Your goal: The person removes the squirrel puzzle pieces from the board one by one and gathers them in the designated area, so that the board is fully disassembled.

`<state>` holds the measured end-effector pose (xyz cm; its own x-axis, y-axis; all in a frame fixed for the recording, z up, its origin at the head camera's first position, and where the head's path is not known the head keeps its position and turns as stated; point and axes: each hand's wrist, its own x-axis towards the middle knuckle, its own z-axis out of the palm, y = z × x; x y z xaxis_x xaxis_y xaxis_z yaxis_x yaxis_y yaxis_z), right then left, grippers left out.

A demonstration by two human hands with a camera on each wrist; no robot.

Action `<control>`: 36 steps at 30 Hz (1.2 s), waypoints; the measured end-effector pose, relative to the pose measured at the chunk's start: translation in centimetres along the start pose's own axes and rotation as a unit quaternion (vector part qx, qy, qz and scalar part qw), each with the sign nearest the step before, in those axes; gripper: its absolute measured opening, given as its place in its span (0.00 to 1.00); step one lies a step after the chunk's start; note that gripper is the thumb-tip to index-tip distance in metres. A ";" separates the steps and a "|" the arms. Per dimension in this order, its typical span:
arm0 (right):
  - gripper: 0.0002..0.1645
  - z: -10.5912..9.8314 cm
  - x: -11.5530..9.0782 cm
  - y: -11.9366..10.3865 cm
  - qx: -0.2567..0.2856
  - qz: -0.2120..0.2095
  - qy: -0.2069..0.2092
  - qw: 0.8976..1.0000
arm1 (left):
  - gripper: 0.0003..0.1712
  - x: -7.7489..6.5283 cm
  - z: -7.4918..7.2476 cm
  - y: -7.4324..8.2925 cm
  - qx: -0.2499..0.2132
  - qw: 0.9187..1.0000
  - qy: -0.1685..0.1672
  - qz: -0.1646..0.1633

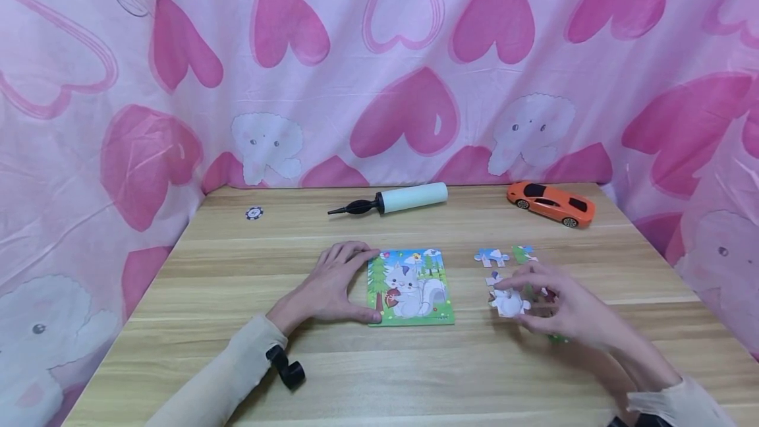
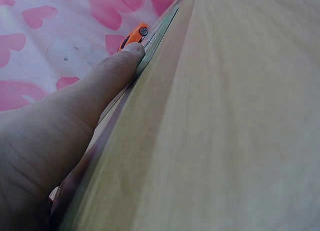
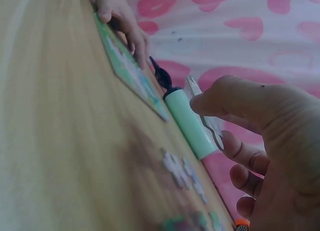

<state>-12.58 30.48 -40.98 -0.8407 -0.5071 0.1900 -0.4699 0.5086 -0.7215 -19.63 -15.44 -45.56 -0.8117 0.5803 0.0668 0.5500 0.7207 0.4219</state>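
Note:
A square squirrel jigsaw puzzle (image 1: 435, 269) lies flat on the wooden table. My left hand (image 1: 335, 285) rests at its left side, index fingertip by the upper left corner and thumb on the lower left corner. In the left wrist view the thumb (image 2: 112, 73) lies along the board's edge. To the right, my right hand (image 1: 569, 308) pinches a white puzzle piece (image 1: 508, 304) between thumb and fingers. The right wrist view shows this piece tilted, held above the table. Loose puzzle pieces (image 1: 491, 257) lie under and beyond the right hand, which partly hides several of them.
At the back of the table lie a pale green hand pump (image 1: 415, 197) with a black nozzle and an orange toy car (image 1: 550, 203). A small blue and white poker chip (image 1: 254, 213) is at the back left. A pink heart-patterned curtain (image 1: 356, 84) hangs behind the table.

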 end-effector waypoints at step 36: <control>0.36 1.1 -1.9 1.2 -0.114 0.000 -0.019 0.993 | 0.73 -0.1 -0.1 0.0 0.004 1.000 -0.002 0.000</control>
<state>-11.26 31.24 -42.95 -0.8321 -0.5306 0.1614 -0.5221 0.6512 -0.5508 -19.56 -15.48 -45.50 -0.8106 0.5822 0.0626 0.5516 0.7233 0.4155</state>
